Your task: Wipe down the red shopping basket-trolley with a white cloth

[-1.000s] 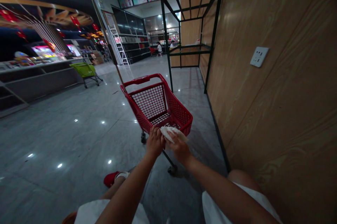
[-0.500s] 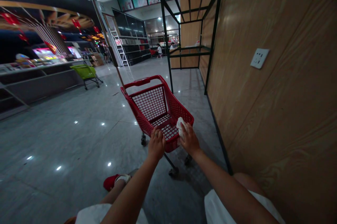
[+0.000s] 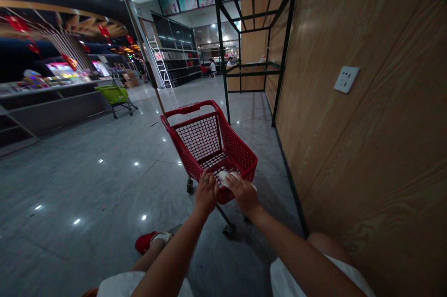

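Right in front of me stands a red plastic shopping cart (image 3: 195,136) with a grid-patterned basket and dark caster wheels. My left hand (image 3: 206,193) is closed over the near rim of the basket, at its left corner. A white cloth (image 3: 225,177) lies under my right hand (image 3: 243,193), which is closed on it and presses it against the near rim. The two hands are close together, with part of the cloth between them. A long brown pole rises beside the cart's handle; its lower end is hidden there.
Along my right runs a wood-panelled wall (image 3: 349,157) with a white socket (image 3: 346,79). A dark metal frame (image 3: 226,59) stands behind the cart. A green cart (image 3: 115,94) is by the counter (image 3: 59,111) at left. People and a ladder (image 3: 162,71) are farther back.
My right hand has slid the white cloth leftward along the near rim, from the right corner toward my left hand. The left hand and the cart are nearly where they were.
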`<state>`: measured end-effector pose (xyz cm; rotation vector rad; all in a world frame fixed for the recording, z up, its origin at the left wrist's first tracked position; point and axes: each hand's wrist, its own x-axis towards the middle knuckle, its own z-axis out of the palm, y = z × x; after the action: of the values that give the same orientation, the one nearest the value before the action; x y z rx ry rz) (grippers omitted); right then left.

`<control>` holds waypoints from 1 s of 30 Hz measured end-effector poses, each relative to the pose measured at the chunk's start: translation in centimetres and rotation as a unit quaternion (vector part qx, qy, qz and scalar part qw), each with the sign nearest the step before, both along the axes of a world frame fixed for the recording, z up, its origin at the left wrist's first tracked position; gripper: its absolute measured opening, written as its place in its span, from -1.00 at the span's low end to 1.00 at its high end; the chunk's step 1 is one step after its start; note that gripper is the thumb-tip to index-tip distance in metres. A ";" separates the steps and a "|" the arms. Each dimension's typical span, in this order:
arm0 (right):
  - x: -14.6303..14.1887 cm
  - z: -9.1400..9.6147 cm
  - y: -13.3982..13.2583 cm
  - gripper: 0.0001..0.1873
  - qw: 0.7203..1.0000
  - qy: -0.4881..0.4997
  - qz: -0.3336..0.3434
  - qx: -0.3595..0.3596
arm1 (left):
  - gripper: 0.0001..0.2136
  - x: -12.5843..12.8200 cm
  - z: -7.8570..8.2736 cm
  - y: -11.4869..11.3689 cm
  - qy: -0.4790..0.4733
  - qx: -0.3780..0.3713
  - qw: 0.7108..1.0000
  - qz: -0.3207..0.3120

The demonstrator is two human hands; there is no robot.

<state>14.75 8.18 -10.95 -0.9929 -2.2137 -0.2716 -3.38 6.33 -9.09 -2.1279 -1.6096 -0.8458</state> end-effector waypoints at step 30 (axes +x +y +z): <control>1.0 -0.5 -0.1 -0.40 0.994 0.074 -0.079 0.002 | -0.79 1.1 0.5 -0.3 -0.006 -0.012 1.000 0.009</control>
<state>15.76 8.13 -11.43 -1.1508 -2.0036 -0.2648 -2.31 6.03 -8.55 -2.1251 -1.6510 -0.8398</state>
